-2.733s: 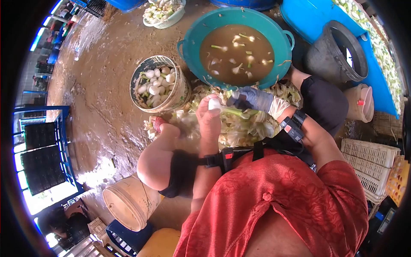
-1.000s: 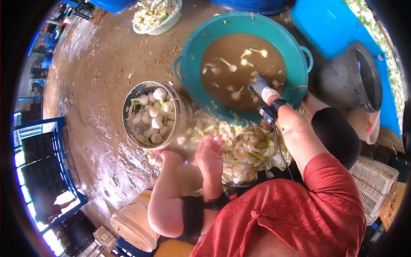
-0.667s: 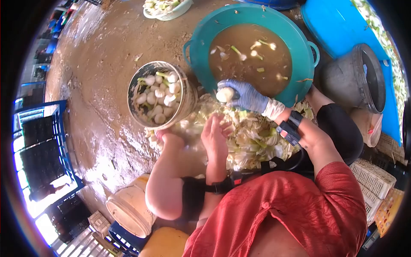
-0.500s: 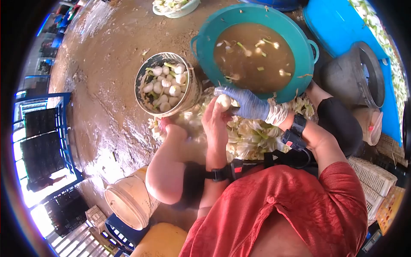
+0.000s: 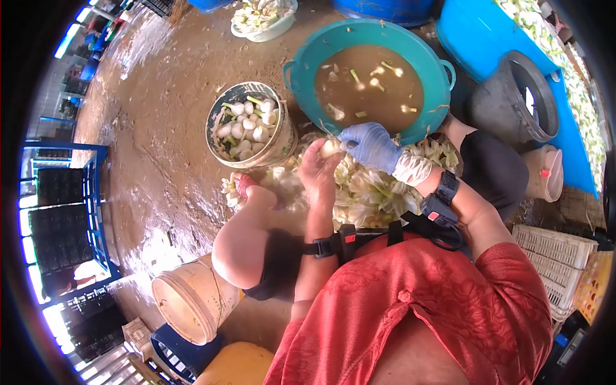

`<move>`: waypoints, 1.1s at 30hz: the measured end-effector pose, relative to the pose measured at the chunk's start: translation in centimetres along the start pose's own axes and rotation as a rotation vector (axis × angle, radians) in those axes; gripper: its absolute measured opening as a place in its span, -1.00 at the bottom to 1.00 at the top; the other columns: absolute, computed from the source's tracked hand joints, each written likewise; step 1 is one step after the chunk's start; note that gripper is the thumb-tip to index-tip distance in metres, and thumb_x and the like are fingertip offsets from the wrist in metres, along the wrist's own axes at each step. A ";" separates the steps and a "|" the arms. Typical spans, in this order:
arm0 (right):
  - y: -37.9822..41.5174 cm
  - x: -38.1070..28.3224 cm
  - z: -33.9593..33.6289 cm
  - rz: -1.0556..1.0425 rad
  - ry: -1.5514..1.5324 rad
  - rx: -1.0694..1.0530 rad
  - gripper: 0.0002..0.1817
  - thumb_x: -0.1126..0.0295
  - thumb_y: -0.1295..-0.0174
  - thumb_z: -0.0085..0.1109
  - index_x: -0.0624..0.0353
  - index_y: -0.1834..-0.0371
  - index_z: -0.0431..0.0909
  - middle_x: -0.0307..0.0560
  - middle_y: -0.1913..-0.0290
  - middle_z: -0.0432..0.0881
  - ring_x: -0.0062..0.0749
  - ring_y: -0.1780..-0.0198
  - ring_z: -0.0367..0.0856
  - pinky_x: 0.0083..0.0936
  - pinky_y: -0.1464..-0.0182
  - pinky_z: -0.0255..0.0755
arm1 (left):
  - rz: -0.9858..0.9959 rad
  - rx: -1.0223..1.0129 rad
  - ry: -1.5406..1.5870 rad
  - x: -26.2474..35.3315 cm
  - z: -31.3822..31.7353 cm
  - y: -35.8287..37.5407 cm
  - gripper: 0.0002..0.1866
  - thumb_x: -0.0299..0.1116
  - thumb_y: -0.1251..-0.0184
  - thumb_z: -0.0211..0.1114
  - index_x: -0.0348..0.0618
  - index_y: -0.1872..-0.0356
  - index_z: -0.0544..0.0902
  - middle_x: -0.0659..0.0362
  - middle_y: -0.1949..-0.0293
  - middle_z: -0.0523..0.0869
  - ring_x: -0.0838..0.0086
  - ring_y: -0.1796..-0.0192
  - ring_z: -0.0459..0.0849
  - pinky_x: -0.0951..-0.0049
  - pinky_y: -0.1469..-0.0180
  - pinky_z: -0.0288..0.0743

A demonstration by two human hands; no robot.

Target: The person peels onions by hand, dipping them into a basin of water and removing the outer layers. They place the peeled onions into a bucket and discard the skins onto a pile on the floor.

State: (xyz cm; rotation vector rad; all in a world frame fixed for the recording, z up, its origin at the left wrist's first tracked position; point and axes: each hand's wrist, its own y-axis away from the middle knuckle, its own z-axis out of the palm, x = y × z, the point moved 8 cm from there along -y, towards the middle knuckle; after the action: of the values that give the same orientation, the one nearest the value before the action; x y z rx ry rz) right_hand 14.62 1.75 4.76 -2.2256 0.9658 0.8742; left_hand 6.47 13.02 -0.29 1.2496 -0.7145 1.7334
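My left hand [image 5: 317, 174], bare, has its fingers closed around a white garlic bulb [image 5: 330, 149]. Against that bulb, from the right, comes my right hand [image 5: 372, 149] in a blue glove with a white wrist band. Its fingers are curled, and what they grip, if anything, is hidden. Beneath both hands spreads a heap of pale garlic peelings [image 5: 372, 196]. A bucket [image 5: 282, 142] full of cleaned white bulbs stands left of my hands. Beyond them, a green tub [image 5: 369, 32] holds murky water with several stemmed bulbs floating in it.
A pale bowl of peelings [image 5: 263, 33] sits on the wet brown floor [image 5: 147, 147]. At right are a dark grey bucket [image 5: 497, 106], a blue sheet [image 5: 475, 32] and a white crate [image 5: 555, 260]. A cream bucket [image 5: 192, 298] lies tilted near my left knee.
The view has shifted slightly. My gloved right hand has turned, its fingers now curled at the top of the bulb; the dark object seen earlier beneath it is no longer visible.
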 end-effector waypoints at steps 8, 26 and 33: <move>0.4 0.9 0.0 0.011 0.095 -0.075 -0.90 0.38 0.06 0.14 0.16 0.52 0.57 0.05 0.55 0.57 0.02 0.45 0.55 -0.22 0.33 0.44 | -0.024 -0.079 -0.145 0.0 0.5 0.7 -0.57 -0.65 0.00 0.29 -0.39 0.01 0.50 0.11 0.25 0.65 0.50 0.28 0.64 0.57 0.22 0.54; 2.3 2.6 0.6 0.081 0.057 -0.055 -0.93 0.43 0.06 0.10 0.19 0.55 0.50 0.10 0.55 0.54 0.07 0.42 0.53 -0.18 0.33 0.42 | -0.230 -0.064 -0.258 -1.9 0.4 1.6 -0.55 -0.51 0.10 0.37 -0.39 0.08 0.55 0.12 0.33 0.67 0.53 0.37 0.61 0.55 0.27 0.51; 2.2 3.6 -1.1 0.099 -0.268 0.014 -0.91 0.43 -0.06 0.07 0.20 0.50 0.53 0.07 0.48 0.59 -0.04 0.42 0.57 -0.32 0.31 0.45 | -0.233 -0.091 0.080 -2.1 0.9 1.4 -0.51 -0.60 0.09 0.35 -0.40 0.01 0.48 0.03 0.23 0.65 0.44 0.27 0.62 0.54 0.22 0.51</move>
State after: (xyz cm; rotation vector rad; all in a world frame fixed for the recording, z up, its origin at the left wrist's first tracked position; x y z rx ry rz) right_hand 15.24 -1.77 2.25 -1.9979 0.9549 1.1719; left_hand 5.88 10.92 -1.91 1.1458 -0.5707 1.5345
